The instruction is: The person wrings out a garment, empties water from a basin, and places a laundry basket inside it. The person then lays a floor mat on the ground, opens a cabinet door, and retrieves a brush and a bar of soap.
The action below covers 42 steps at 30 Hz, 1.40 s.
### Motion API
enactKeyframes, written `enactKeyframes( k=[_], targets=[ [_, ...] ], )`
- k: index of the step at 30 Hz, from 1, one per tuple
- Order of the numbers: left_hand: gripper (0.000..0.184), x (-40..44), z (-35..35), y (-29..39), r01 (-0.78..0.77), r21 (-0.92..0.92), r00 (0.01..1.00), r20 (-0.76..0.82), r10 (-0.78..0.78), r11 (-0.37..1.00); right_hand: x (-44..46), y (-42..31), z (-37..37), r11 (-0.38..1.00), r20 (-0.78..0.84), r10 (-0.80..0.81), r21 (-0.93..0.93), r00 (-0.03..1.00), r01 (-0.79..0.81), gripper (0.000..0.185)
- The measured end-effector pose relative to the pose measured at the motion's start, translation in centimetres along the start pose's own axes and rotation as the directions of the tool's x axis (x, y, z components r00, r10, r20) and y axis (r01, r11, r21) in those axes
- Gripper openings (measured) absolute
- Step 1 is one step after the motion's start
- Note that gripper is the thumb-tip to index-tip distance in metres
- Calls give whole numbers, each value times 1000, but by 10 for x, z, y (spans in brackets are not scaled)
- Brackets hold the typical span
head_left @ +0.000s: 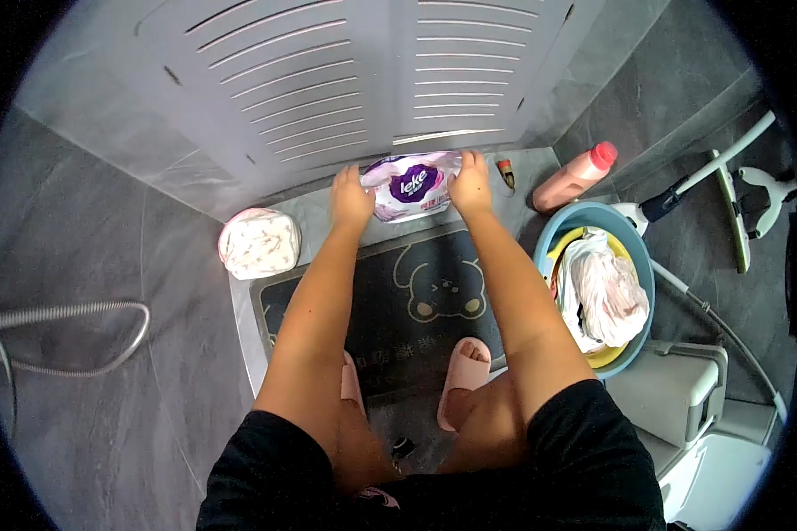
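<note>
A soft pink-and-white plastic pack (412,190) with a purple "leke" label lies on the ledge by the louvred doors, or just over it; I cannot tell which. My left hand (352,199) grips its left end, and my right hand (471,184) has the right end, fingers curled round both edges. To the left, on the ledge corner, sits a rounded white bundle (259,244) with a pinkish rim. Right of my right hand are a small dark object with a red end (506,173) and a pink bottle (574,179) with a red cap.
Louvred grey doors (381,88) stand ahead. A dark bear-print mat (398,327) lies near my pink slippers (462,380). At right, a blue basin (644,265) holds a yellow one with crumpled cloth (602,292), beside a grey-white box (664,389). A shower hose (71,310) loops at left.
</note>
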<state>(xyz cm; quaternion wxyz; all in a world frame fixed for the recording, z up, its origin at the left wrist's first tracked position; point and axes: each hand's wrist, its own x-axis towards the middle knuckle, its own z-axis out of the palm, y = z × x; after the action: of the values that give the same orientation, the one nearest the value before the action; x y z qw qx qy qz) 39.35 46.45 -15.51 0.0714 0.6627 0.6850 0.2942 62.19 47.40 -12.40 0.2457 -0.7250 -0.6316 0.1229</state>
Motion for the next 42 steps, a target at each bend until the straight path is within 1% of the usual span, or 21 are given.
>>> enactKeyframes(
  k=[2,3,4,6,7,10,12,14,18,22,23,26,27,28,29,30,32,34,36,39,42],
  targets=[
    [61,16,21,-4,-60,-86,997,-57,55,994,13,15,17,985,-194,-161,31,968,170,48],
    [46,22,29,-1,-52,-103,991,-127,39,993,16,21,25,988,-185,-145,28,972,152,48],
    [46,30,33,2,-53,-108,993,-112,41,993,20,24,31,985,-159,-148,66,976,160,44],
    [29,39,45,3,220,-53,959,193,-206,974,30,31,37,983,-125,-142,94,982,155,39],
    [24,38,54,5,137,30,990,8,-138,990,35,32,38,983,-121,-54,169,991,74,30],
    [25,48,53,18,229,-83,970,107,-220,970,45,38,36,960,-184,80,278,980,-26,15],
    [24,55,50,44,103,-48,994,37,-101,994,54,48,27,948,-274,124,315,954,-33,11],
    [23,61,59,71,3,-171,998,64,9,985,63,63,16,930,-454,233,364,860,-60,8],
    [21,54,95,129,22,-249,994,108,5,968,68,107,-2,946,-645,286,308,708,-101,11],
    [23,42,130,164,83,-314,959,282,9,946,53,139,-22,924,-642,381,292,665,-248,17],
    [23,41,134,167,84,-317,958,288,11,945,45,135,-33,860,-501,508,336,701,-384,24],
    [24,43,134,179,-32,-181,935,342,93,983,41,150,-18,930,-565,366,195,739,-311,35],
    [25,46,123,180,-162,-106,931,312,188,981,42,141,-20,978,-658,203,107,725,-176,42],
    [26,51,111,177,-288,-23,915,289,282,957,45,122,-26,978,-657,207,117,725,-174,42],
    [27,58,99,173,-354,44,889,327,321,934,48,103,-32,997,-682,76,30,727,-76,42],
    [28,67,85,167,-421,109,859,367,357,901,52,82,-35,998,-699,-56,-58,713,21,42],
    [25,91,49,150,-601,305,787,390,479,739,60,39,-23,969,-672,-189,-10,716,246,41],
    [22,116,0,139,-710,465,702,397,592,529,70,1,3,855,-523,-112,382,845,350,38],
    [22,146,-36,126,-738,633,566,392,726,233,75,-39,27,619,-177,13,774,984,131,41],
    [21,168,-73,124,-674,735,520,398,755,76,88,-77,73,581,-150,-58,799,987,155,48],
    [18,168,-91,127,-702,710,547,586,598,-53,91,-97,84,494,-84,-158,856,984,153,49]
  ],
)
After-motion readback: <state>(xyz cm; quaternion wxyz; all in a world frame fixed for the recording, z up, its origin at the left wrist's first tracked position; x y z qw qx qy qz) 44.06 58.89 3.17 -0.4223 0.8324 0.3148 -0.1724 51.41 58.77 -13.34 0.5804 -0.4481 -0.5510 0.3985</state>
